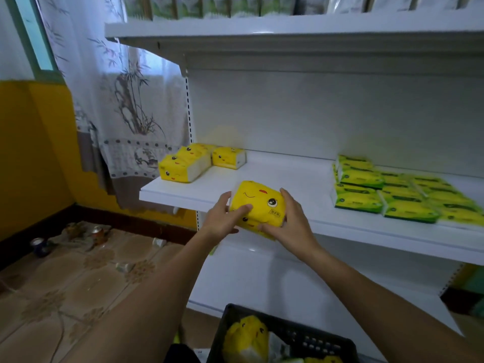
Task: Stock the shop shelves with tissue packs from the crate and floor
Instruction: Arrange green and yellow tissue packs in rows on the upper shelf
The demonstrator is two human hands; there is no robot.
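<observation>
Fingers [242, 208] of the left hand [222, 221] and the right hand [293, 224] curl round a held stack [258, 201] of what looks like two yellow tissue packs, one on each end, thumbs on top. The stack sits at the front edge of the middle shelf [301, 179], near its left half. Its long axis runs from hand to hand, roughly along that front edge, and the printed cartoon face is turned up.

At the back left corner of the same shelf lie more yellow packs [183, 166], at least four: a row running front to back, with one just beside its far end. On the shelf's right part lie green packs [379, 195] in two layers, too blurred to count.

Below the shelf's front edge stands one black crate [311, 336]; two yellow packs in crate [246, 334] show, and the rest is cut off.

Above, the top shelf [262, 27] carries a row of upright packs. Left of the shelf hangs a curtain [117, 100], with two cans [99, 233] on the floor below.
</observation>
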